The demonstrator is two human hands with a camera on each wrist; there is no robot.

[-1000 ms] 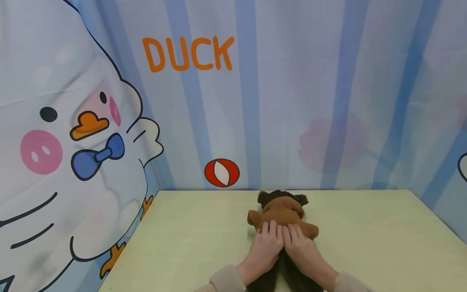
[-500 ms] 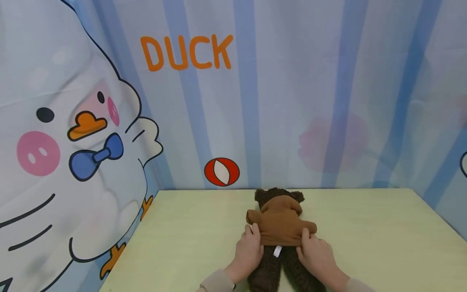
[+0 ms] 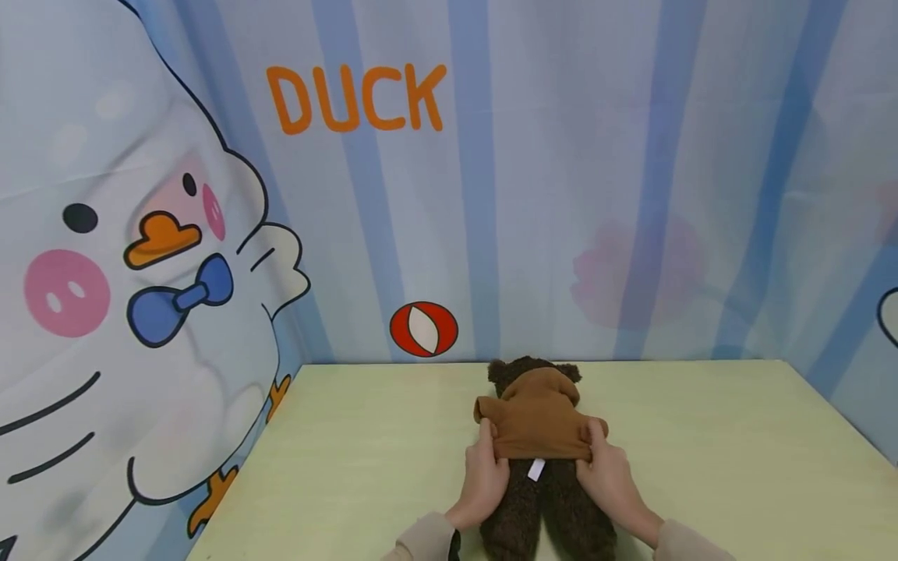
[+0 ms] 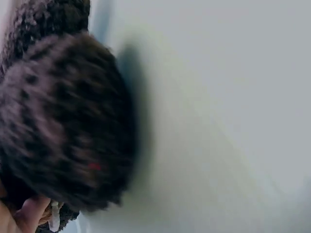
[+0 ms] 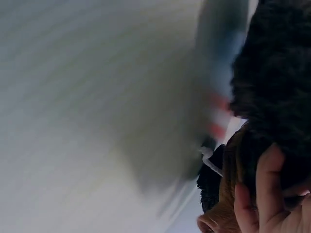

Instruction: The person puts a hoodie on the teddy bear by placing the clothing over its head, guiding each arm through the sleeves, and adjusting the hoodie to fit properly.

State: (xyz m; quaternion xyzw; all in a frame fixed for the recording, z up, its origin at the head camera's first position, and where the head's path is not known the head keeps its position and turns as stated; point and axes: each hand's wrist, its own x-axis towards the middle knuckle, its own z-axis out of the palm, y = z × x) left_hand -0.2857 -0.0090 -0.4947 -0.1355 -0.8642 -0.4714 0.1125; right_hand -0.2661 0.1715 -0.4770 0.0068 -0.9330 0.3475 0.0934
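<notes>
A dark brown plush bear point(image 3: 515, 510) lies back up on the table, head toward the far edge, legs toward me. It wears a brown hoodie point(image 3: 539, 428), whose bottom hem crosses just above a small white tag point(image 3: 536, 469). At the left side of that hem my left hand point(image 3: 484, 479) pinches the cloth. My right hand point(image 3: 612, 479) grips the opposite side, below the sleeve. In the right wrist view a white drawstring point(image 5: 210, 159) hangs from the hoodie, near the curled fingers point(image 5: 270, 179). Furry legs block much of both wrist views.
The pale yellow table point(image 3: 379, 436) extends to both sides of the bear. Behind it hangs a blue striped curtain point(image 3: 533, 195) printed with a duck point(image 3: 231, 351) and the word DUCK.
Both hands have parted from the middle of the hem to its two sides, then shifted slightly away from me. The hem now lies straight, and the white tag has come into sight.
</notes>
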